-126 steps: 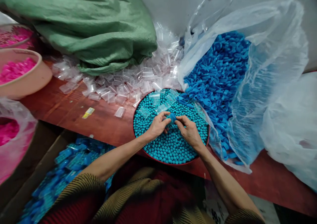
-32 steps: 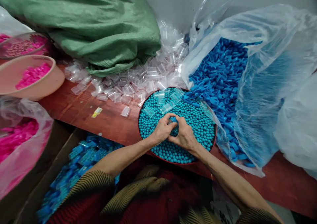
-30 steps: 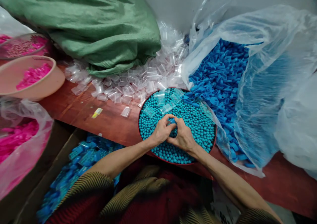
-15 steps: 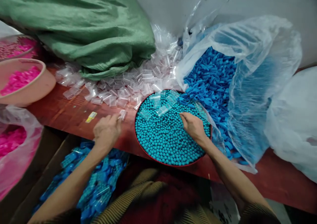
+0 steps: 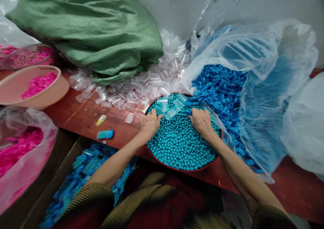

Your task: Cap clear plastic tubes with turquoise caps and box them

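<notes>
A round red tray (image 5: 162, 163) is full of small turquoise beads (image 5: 181, 146), with several clear plastic containers (image 5: 172, 113) lying on top. My left hand (image 5: 150, 125) is over the tray's left rim, fingers bent together beside those containers; what they hold, if anything, is hidden. Over the right side of the beads, my right hand (image 5: 202, 122) has its fingers closed at a small blue plastic cap (image 5: 188, 112). Left of the tray, a bead-filled container with a blue cap (image 5: 105, 134) lies near the table edge. One clear container (image 5: 129, 118) rests between it and the tray.
Clear containers (image 5: 152, 83) are heaped behind the tray, below a green sack (image 5: 101, 36). An open plastic bag (image 5: 263, 110) spills blue caps (image 5: 222, 87) at the right. A pink basin (image 5: 35, 94) stands left. Below the table edge is a box of filled blue-capped containers (image 5: 88, 164).
My left hand has moved right, from the table to the tray's rim. A filled blue-capped container now shows on the table. My right hand has shifted slightly, with a blue cap at its fingertips.
</notes>
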{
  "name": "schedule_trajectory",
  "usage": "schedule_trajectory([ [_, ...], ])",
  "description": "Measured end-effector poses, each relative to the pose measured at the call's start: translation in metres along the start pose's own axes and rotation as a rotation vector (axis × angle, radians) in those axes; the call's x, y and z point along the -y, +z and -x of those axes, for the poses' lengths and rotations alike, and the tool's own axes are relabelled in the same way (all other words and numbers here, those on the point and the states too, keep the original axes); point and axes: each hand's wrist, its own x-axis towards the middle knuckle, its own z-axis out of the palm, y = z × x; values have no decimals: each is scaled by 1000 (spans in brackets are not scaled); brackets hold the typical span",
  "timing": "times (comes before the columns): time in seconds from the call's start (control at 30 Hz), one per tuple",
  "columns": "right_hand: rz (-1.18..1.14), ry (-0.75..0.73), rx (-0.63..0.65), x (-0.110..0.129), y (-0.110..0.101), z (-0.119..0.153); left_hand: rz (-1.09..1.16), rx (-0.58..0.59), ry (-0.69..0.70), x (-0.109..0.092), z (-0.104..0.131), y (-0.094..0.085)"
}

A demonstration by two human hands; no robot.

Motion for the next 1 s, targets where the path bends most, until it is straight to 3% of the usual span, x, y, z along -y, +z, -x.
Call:
schedule_trajectory([
  [0.1, -30, -26, 36, 1, 1, 3, 45, 34, -88, -7, -15, -5],
  [0.23, -45, -74, 118, 5, -3, 4, 208, 39, -85, -13, -35, -2],
  [0.43, -62, -88, 217, 21, -16, 19, 528, -85, -144, -25, -52, 8],
  [0.6, -242, -59, 220, 16, -13, 28, 524, -247, 51, -18, -39, -14],
  [0.67, -300, -44, 193, 8, -9, 31, 373, -178, 207, -9, -23, -26],
  [0.8, -225, 50, 129, -1, -9, 40, 23, 183, 450, -2, 15, -29],
  [0.9, -115, 151, 126, 2, -15, 44, -78, 341, 495, -16, 33, -15],
  [1.0, -82, 192, 136, 9, -15, 43, -51, 346, 445, -38, 33, 0],
])
